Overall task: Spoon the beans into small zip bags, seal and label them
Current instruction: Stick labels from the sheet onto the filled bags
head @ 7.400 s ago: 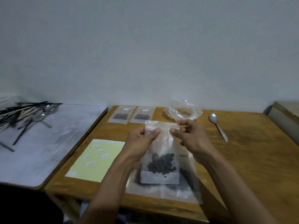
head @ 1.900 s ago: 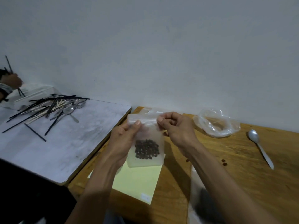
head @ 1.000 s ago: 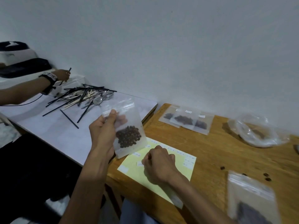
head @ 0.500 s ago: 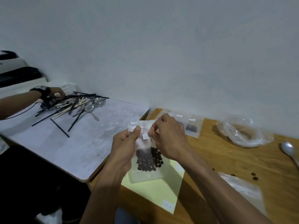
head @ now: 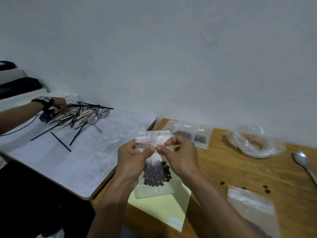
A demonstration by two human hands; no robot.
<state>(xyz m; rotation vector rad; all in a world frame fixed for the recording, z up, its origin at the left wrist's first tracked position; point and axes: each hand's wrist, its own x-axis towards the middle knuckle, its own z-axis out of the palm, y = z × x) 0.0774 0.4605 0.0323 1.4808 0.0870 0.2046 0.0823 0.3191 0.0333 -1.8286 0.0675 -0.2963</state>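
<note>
A moment ago the right hand (head: pixel 180 157) was on the yellow label sheet (head: pixel 164 206); now it is back at the zip bag (head: pixel 154 169), so labelling seems to be under way. Both hands pinch the bag's top above the bench (head: pixel 240 172), the left hand (head: pixel 135 162) beside the right, thumbs almost touching.

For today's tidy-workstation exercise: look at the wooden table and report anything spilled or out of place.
A few loose beans lie scattered on the bare wooden table, right of the zip bag that both hands hold and beyond a flat bag. They look spilled, since the other beans sit inside bags.
</note>
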